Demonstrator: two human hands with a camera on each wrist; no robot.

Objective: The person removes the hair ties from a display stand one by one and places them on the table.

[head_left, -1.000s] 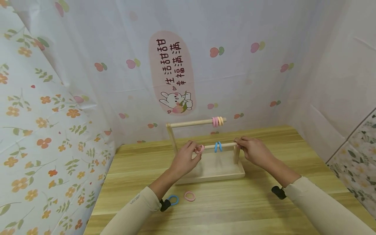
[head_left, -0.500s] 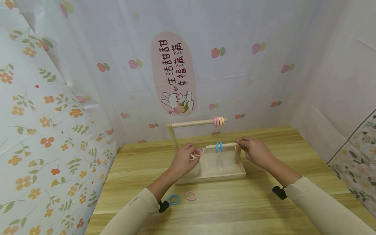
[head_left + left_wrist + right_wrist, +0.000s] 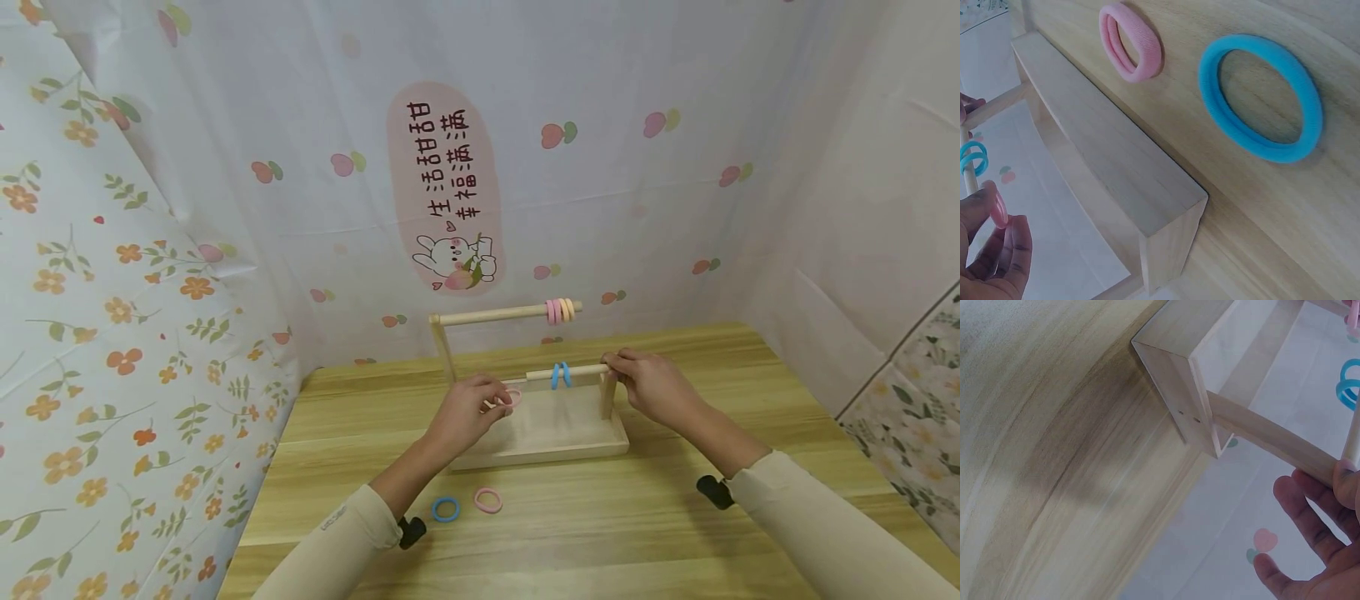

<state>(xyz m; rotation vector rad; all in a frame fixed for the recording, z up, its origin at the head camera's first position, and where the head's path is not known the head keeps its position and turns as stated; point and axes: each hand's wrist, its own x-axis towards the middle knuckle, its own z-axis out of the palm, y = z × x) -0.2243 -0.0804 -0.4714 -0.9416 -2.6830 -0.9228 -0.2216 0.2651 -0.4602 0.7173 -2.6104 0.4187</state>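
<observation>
My left hand point(image 3: 467, 408) pinches a pink elastic hair ring point(image 3: 513, 397) beside the lower wooden dowel rod point(image 3: 567, 371), whose end my right hand point(image 3: 651, 385) grips.

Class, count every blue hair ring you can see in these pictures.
3: two blue rings hang side by side on the lower rod; one blue ring lies on the table. None seems hidden.

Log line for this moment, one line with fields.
left hand: pinches pink hair tie off lower rod | right hand: grips rod end | on rod: two blue ties | on table: blue tie, pink tie
</observation>
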